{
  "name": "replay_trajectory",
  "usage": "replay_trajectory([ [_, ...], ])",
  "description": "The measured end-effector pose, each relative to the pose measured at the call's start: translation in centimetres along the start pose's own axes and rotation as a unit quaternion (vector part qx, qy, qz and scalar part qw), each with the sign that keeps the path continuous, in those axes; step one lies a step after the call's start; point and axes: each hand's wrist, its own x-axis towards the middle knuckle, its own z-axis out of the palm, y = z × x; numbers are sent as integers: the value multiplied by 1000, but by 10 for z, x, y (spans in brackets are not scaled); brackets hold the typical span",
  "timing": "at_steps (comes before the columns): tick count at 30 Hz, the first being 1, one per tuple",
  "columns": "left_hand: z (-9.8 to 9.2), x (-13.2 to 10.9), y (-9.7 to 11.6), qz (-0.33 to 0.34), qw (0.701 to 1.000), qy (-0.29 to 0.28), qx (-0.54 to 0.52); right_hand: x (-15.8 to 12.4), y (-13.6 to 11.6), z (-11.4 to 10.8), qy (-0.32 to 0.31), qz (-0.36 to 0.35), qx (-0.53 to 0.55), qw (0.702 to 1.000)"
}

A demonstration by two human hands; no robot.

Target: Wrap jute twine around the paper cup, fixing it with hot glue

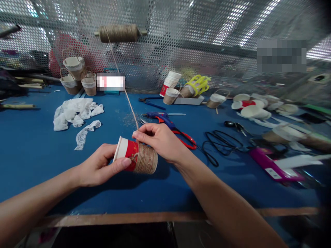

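Note:
My left hand (pixel 102 165) is closed around a red and white paper cup (pixel 132 150), its thumb lying along the near side. The cup is tilted on its side, rim to the left, and twine (pixel 146 159) is wound in rows over its base half. Pinched between the fingertips of my right hand (pixel 157 139) is the twine strand (pixel 130 106), right where it meets the cup. That strand runs taut up to a twine spool (pixel 119 33) on a rod at the perforated metal screen. Behind my right hand lie a blue glue gun (pixel 161 117) and red-handled scissors (pixel 187 140).
Twine-wrapped cups with handles (pixel 74 74) are stacked at the back left, near crumpled white paper (pixel 73 112). At the back stand nested paper cups (pixel 170 82) and dark pliers (pixel 152 102). To the right are a black cable (pixel 219 144), keys (pixel 239 128) and a magenta box (pixel 274 165).

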Motion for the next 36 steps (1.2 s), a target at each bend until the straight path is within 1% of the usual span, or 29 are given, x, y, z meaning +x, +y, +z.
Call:
replay_trajectory([
  [6,0,0,-2,-13,999,-3,-30,1,0,-1,-6,12,-8,1000],
  [8,0,1,-2,-38,997,3,-69,4,3,1,-6,15,-16,1000],
  [10,1,3,-3,-74,989,17,-129,7,7,2,9,22,-14,1000],
  [12,2,6,-4,-105,973,35,-202,11,12,2,37,36,0,999],
  [15,3,11,-7,-148,936,79,-309,16,17,1,83,51,24,995],
  [18,3,16,-10,-196,895,142,-375,15,16,0,101,24,34,994],
  [21,1,20,-10,-229,868,179,-404,9,11,1,69,-12,-6,998],
  [24,0,23,-10,-248,851,205,-414,4,8,3,13,-11,-54,998],
  [26,-1,23,-10,-249,848,211,-417,3,8,4,-13,-5,-63,998],
  [28,-1,22,-11,-238,854,203,-417,4,9,4,-24,-11,-62,998],
  [29,-2,22,-11,-229,859,197,-414,4,9,3,-21,-24,-65,997],
  [31,-4,22,-12,-206,869,185,-411,4,8,2,0,-76,-101,992],
  [34,-9,23,-14,-187,872,187,-411,2,4,2,36,-183,-202,961],
  [36,-10,24,-15,-175,874,197,-408,1,2,2,31,-215,-233,948],
])
